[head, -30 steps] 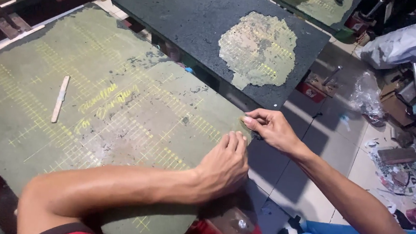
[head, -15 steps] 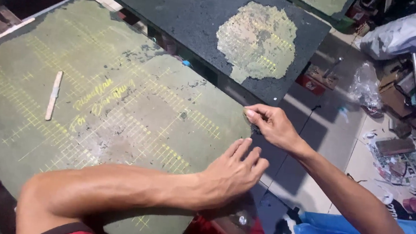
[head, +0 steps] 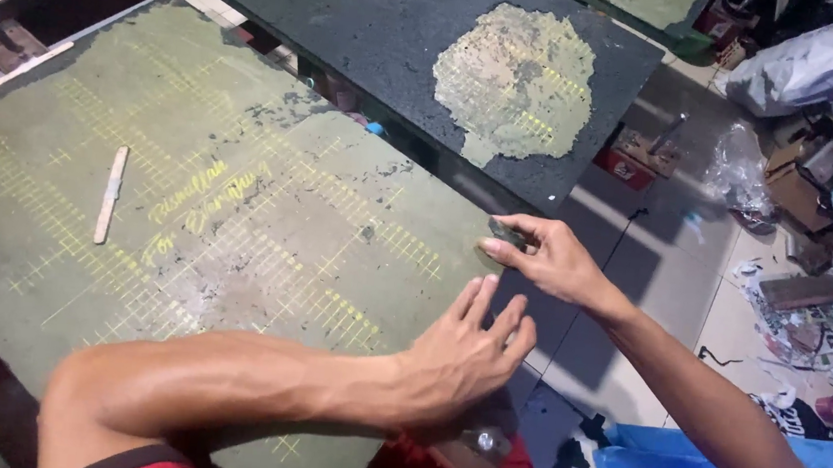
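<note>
Two fingers of your right hand (head: 553, 261) pinch a small dark scrap (head: 507, 235) at the green board's (head: 239, 198) right edge while your left hand (head: 466, 354) rests flat and open; loosen that pinch and the scrap likely falls to the floor.

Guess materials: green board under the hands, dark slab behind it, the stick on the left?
Green board: probably a rigid panel with a matte green coating, worn grey in patches, yellow grid lines. Dark slab: matte, speckled black coat, peeled to a yellowish patch. Stick: looks like pale bare wood, flat.
</note>
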